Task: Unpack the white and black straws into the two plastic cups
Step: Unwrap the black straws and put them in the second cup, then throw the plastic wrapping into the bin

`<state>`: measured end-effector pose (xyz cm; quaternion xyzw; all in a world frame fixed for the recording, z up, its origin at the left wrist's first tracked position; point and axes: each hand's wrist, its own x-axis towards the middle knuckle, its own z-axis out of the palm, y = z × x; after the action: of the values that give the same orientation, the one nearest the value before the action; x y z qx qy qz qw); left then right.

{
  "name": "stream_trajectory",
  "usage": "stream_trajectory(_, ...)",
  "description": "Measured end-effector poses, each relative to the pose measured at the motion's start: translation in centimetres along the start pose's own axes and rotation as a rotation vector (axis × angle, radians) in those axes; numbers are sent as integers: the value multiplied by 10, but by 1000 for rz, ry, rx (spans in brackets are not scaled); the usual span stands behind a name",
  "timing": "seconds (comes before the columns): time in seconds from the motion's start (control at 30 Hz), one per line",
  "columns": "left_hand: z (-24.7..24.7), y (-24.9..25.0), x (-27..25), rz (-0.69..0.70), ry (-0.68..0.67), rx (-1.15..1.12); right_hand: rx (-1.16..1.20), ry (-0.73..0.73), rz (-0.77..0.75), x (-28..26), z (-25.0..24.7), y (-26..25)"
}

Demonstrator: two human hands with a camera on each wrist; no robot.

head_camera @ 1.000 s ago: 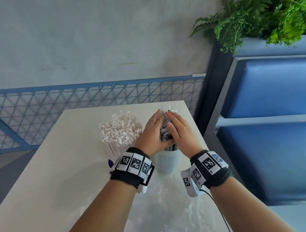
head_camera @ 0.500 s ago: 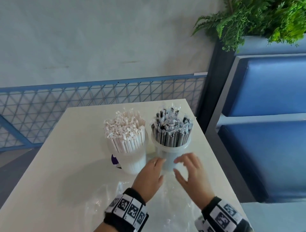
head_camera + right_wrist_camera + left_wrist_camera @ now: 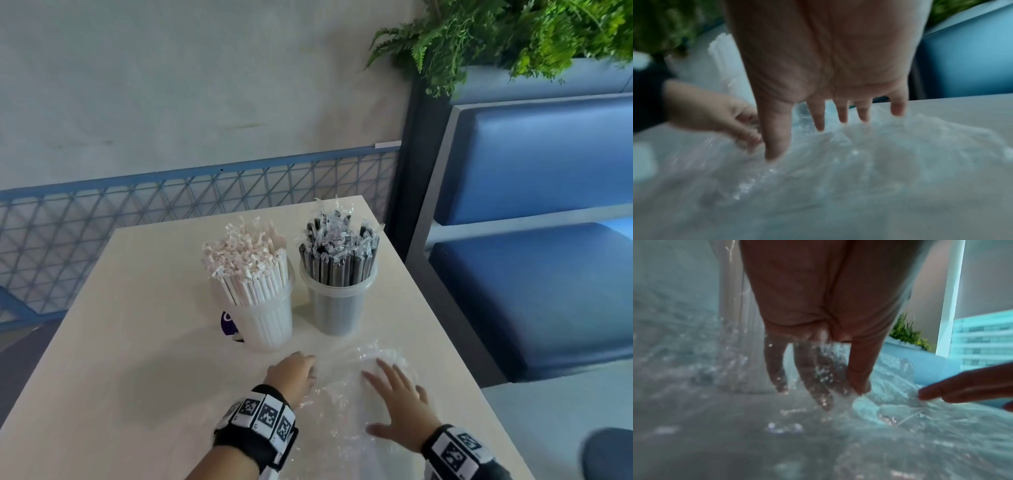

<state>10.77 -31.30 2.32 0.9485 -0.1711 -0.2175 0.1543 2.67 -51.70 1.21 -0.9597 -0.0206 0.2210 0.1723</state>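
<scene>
White paper-wrapped straws (image 3: 246, 260) stand in the left clear plastic cup (image 3: 270, 325). Black film-wrapped straws (image 3: 337, 253) fill the right cup (image 3: 337, 313). Both cups stand upright side by side on the table, with neither hand on them. In front of them lies crumpled clear plastic wrap (image 3: 342, 411). My left hand (image 3: 308, 371) is at its left edge. In the left wrist view the thumb and curled fingers (image 3: 820, 399) pinch the film. My right hand (image 3: 387, 373) has spread, straight fingers (image 3: 819, 123) lying on top of the wrap.
The pale table (image 3: 120, 359) ends close to the right of the cups and wrap. A blue bench seat (image 3: 534, 291) stands beyond that edge. A blue mesh railing (image 3: 137, 202) runs behind the table, and green plants (image 3: 513, 31) hang at the upper right.
Both hands left the black straws in the right cup and drew back toward me. They now sit low on the clear wrap in front of the cups.
</scene>
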Motion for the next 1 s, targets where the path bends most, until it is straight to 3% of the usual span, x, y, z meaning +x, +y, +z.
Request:
stream_trajectory(0.13, -9, 10, -15, 181, 109, -322, 392, 513, 92, -14, -14, 13)
stream_trajectory(0.2, -18, 21, -22, 219, 162, -491, 602, 678, 191, -24, -20, 25)
stream_trajectory(0.27, -26, 32, -26, 247, 190, -649, 855, 693, 216, -33, -21, 34)
stream_trajectory(0.33, -31, 44, -27, 306, 193, -704, 1140, 636, 149, -41, -21, 38)
stream_trajectory(0.4, -34, 56, -29, 381, 201, -724, 1257, 590, 68, -46, -19, 36)
stream_trajectory(0.63, -31, 86, -31, 442, 252, -950, 1302, 792, -59, -63, -8, 3)
stream_trajectory(0.77, -22, 91, -27, 586, 299, -775, 1316, 993, -9, -75, -15, 3)
stream_trajectory(0.87, -23, 90, -24, 671, 203, -633, 1183, 962, 2, -86, -20, 8)
stream_trajectory(1.0, -28, 88, -19, 673, 6, -727, 860, 778, 22, -106, -19, 16)
